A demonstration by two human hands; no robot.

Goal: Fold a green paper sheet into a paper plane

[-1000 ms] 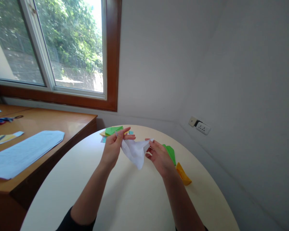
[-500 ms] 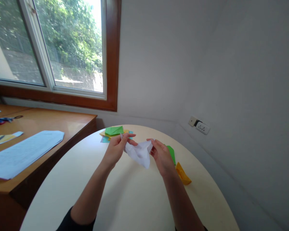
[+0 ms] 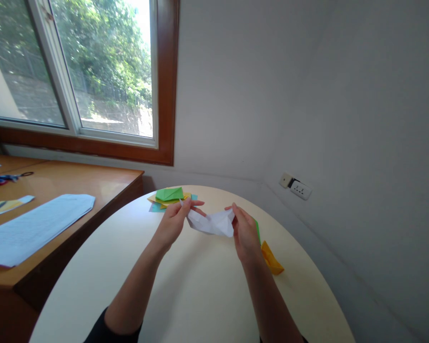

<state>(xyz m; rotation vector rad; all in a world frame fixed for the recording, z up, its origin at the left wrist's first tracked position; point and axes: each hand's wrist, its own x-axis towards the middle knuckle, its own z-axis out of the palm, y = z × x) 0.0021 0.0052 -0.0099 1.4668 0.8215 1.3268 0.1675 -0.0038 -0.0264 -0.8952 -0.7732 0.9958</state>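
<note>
A folded white paper [image 3: 212, 222] is held up in the air, a little above the round cream table [image 3: 186, 295]. The left hand [image 3: 173, 222] pinches the paper's left tip between thumb and fingers, with the fingers closed on it. The right hand [image 3: 245, 232] grips the paper's right end, and its fingers are curled around that end. The paper stretches between both hands and has creases in it.

Just behind the right hand lies a green folded paper [image 3: 258, 229], mostly hidden. Beside it, near the wrist, sits an orange folded paper [image 3: 271, 258]. At the far edge of the table is a small stack of coloured papers [image 3: 168, 196] with a green one on top.

To the left stands a brown wooden desk [image 3: 75, 183] with a big light blue sheet [image 3: 32, 226] on it. A window [image 3: 71, 71] shows green trees. A wall socket [image 3: 300, 189] is on the right wall.
</note>
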